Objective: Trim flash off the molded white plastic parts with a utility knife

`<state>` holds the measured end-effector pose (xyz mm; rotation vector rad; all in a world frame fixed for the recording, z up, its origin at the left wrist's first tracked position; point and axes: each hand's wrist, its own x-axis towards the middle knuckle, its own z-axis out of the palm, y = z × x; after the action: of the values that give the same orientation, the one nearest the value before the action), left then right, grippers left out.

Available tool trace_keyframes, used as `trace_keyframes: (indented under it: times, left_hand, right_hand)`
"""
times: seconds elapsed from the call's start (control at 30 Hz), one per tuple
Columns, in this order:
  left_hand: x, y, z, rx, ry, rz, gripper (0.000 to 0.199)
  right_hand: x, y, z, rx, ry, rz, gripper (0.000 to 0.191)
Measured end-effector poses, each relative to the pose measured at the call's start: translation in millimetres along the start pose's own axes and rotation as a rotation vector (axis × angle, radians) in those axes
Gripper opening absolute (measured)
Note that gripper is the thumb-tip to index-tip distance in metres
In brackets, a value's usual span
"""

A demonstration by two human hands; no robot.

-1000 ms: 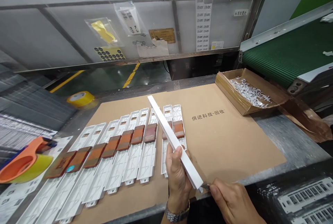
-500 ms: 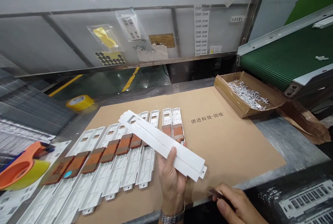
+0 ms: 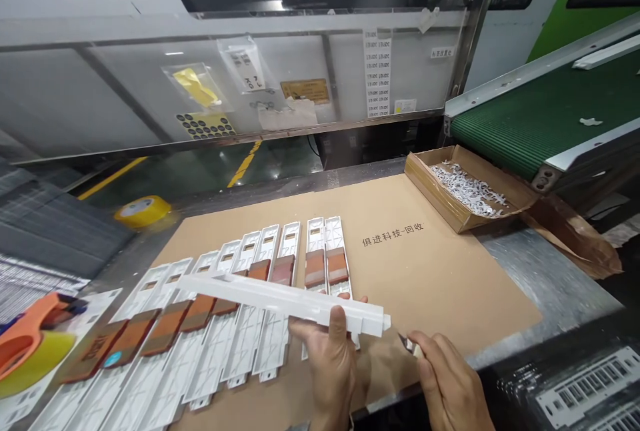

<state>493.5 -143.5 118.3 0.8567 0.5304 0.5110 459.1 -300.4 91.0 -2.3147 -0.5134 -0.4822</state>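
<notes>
My left hand [image 3: 333, 357] grips a long white plastic part [image 3: 285, 299] near its right end, thumb on its front face. The part slants above a row of similar white parts [image 3: 270, 334] laid on the brown cardboard sheet [image 3: 425, 284]. Reddish-brown blocks [image 3: 165, 329] lie across those parts. At the lower right, my right hand [image 3: 453, 377] pinches a small dark blade-like tool [image 3: 407, 343], its tip just right of the held part's end and apart from it. Most of the tool is hidden by the fingers.
A cardboard box [image 3: 435, 194] with small white pieces sits at the back right, beside a green conveyor [image 3: 540, 111]. Yellow tape [image 3: 143, 212] lies back left, an orange tape dispenser [image 3: 27, 337] front left. Black stacked trays [image 3: 590, 384] stand at the lower right.
The white part in my left hand has turned from its broad face to a narrower edge and lies more level. My right hand has moved slightly up, bringing the tool nearer the part's end.
</notes>
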Motion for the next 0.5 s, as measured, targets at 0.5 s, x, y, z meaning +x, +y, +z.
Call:
trace_keyframes:
  times: [0.5]
  left_hand:
    - [-4.6,-3.9,1.5,0.116,0.042,0.068,0.065]
  right_hand:
    - [0.8,0.2,2.2,-0.199,-0.056,-0.104,0.024]
